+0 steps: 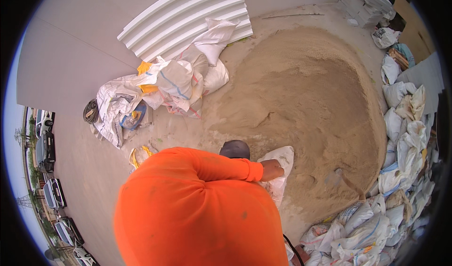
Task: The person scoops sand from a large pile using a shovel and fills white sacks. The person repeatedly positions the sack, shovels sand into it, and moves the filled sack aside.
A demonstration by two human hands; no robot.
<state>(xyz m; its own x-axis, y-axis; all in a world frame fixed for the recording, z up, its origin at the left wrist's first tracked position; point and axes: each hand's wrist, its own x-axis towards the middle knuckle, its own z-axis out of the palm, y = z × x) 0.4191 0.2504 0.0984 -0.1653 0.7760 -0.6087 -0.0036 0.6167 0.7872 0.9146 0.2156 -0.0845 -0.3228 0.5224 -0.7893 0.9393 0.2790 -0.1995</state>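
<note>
At the sand pile's [306, 101] edge, a white sack's [281, 158] mouth is gripped by a hand [272, 170]; which hand cannot be told. Filling seems underway; next, the mouth must be held wide.

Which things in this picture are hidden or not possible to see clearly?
Head view:
- Left hand: hidden under the orange sleeve.
- Right hand: fingers sunk in the white sack, grip unclear.
- Sack's contents: hidden by its cloth.
- Shovel: blade buried in the sand pile.
</note>
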